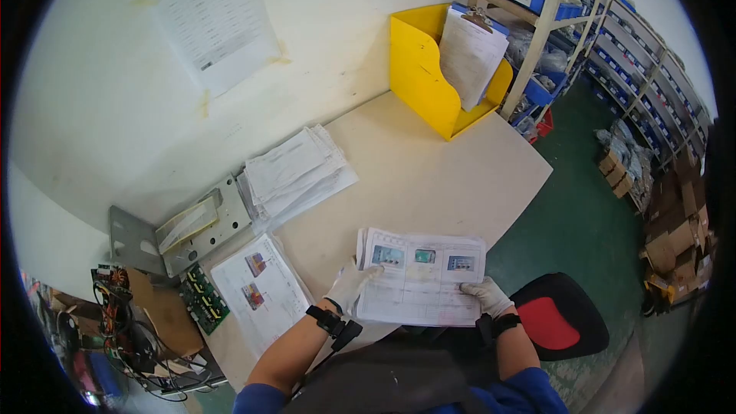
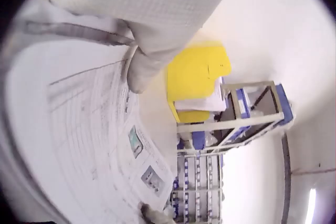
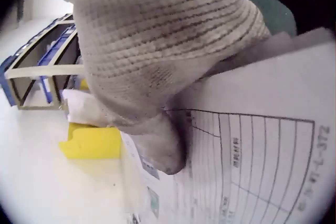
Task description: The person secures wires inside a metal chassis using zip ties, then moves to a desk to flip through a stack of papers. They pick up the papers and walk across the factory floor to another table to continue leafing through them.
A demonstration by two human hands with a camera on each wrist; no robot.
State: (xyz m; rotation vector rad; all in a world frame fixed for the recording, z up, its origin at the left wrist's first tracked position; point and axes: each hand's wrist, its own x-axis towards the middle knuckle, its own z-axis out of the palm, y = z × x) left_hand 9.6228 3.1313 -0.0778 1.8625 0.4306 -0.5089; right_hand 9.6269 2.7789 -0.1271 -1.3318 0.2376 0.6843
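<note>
A stack of printed sheets [image 1: 420,291] with small photos and a table of text is held up over the table's front edge. My gloved left hand [image 1: 352,284] grips its left side, thumb on top of the page. On the opposite side my gloved right hand [image 1: 488,297] pinches the stack, its thumb [image 3: 165,150] lying across the top sheet and the other fingers hidden underneath. In the left wrist view the left thumb [image 2: 144,69] presses on the page. Left of the held stack, another pile of sheets with colour photos [image 1: 261,291] lies on the table.
More papers [image 1: 295,169] lie by the wall, near a grey metal bracket [image 1: 207,230]. A green circuit board [image 1: 204,299] sits at the left edge beside tangled wires [image 1: 126,322]. A yellow file holder [image 1: 422,69] with a clipboard stands at the back. A chair [image 1: 560,318] is at right.
</note>
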